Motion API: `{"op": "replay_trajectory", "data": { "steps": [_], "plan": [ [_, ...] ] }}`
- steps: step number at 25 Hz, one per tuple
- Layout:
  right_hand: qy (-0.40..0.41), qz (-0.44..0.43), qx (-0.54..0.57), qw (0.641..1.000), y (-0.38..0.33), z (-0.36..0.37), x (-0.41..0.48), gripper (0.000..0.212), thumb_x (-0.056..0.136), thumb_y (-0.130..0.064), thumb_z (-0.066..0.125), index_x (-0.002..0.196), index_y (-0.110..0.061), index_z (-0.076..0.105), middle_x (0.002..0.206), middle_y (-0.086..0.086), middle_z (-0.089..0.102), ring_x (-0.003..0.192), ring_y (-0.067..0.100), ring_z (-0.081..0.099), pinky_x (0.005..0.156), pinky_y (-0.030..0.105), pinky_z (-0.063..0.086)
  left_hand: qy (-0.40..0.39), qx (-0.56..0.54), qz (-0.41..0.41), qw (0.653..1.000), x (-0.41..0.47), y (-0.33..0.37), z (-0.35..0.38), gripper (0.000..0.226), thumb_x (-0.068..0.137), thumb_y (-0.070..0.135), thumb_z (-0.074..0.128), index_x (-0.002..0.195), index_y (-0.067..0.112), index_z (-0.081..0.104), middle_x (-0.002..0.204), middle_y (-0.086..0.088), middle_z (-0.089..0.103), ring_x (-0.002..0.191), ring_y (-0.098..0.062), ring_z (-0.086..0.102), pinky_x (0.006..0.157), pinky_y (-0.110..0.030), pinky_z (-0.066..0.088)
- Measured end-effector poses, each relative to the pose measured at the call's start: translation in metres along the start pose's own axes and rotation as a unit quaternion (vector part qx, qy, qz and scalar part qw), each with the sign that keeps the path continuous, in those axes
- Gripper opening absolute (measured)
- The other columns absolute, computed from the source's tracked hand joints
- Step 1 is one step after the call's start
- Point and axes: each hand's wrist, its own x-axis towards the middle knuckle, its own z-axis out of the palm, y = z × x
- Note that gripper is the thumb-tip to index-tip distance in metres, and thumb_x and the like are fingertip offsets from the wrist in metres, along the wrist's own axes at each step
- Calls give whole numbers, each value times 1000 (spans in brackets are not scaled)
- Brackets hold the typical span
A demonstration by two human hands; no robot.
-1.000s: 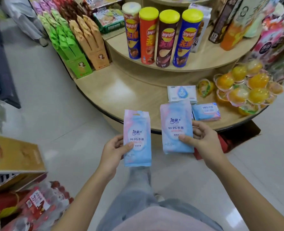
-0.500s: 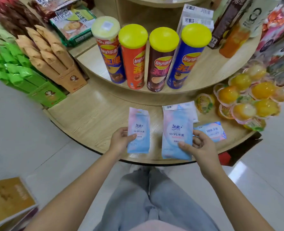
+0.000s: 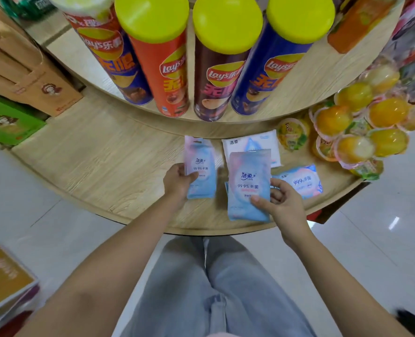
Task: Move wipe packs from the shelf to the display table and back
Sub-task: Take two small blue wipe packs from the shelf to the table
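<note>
**A:** Where are the wipe packs sitting?

**B:** The left wipe pack (image 3: 200,171) is hanging upright over the round wooden worktop (image 3: 104,166). The left hand (image 3: 178,181) is gripping its left edge, thumb across the front. The right wipe pack (image 3: 249,186) is just beside it, nearer the worktop's front edge. The right hand (image 3: 283,203) is pinching its lower right side.

**A:** Are the packs touching the wood?

**B:** I cannot tell. The two packs are staying apart, with a gap between them.

**A:** And around them?

**B:** A white pack (image 3: 252,144) is lying flat behind the right one, partly covered by it. A flat pack (image 3: 301,181) is lying just right of the right hand. Jelly cups (image 3: 355,127) are piling up further right. Four chip tubes (image 3: 167,69) are standing on the upper tier (image 3: 323,69) behind.
</note>
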Motion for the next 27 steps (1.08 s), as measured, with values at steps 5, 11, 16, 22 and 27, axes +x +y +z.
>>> {"op": "replay_trajectory", "data": {
  "steps": [5,11,16,22,27],
  "plan": [
    [-16,14,-20,1000,-6,33,24,36,71,5,74,94,-19,58,83,12,71,70,17,66,69,34,56,44,117,77,989,-2,-2,2,21,78,20,72,97,11,66,85,-2,61,75,-18,55,53,-24,36],
    [-25,19,-49,998,10,103,65,31,68,-2,79,87,-20,62,84,5,67,81,24,62,84,48,54,73,-7,-10,997,4,0,-13,42,96,40,42,74,14,67,75,-8,66,74,-26,61,69,-35,48],
    [34,6,-154,987,33,126,80,25,69,-13,79,91,-12,66,86,5,68,77,19,62,74,33,55,-12,-71,-4,997,4,-5,-20,8,86,24,65,79,21,69,83,-4,71,80,-24,67,77,-40,56],
    [60,-56,-322,943,43,124,85,28,77,-20,72,96,-1,64,100,16,62,87,28,59,67,23,35,2,29,30,999,2,1,-13,25,78,12,70,103,12,67,93,1,70,86,-16,66,79,-31,54],
    [40,-77,-374,923,34,118,84,35,80,-20,68,110,-5,58,104,15,65,96,30,61,75,34,48,-34,67,10,997,-1,7,-21,33,79,10,68,112,10,63,102,-4,68,91,-20,64,82,-33,52]
  ]
}}
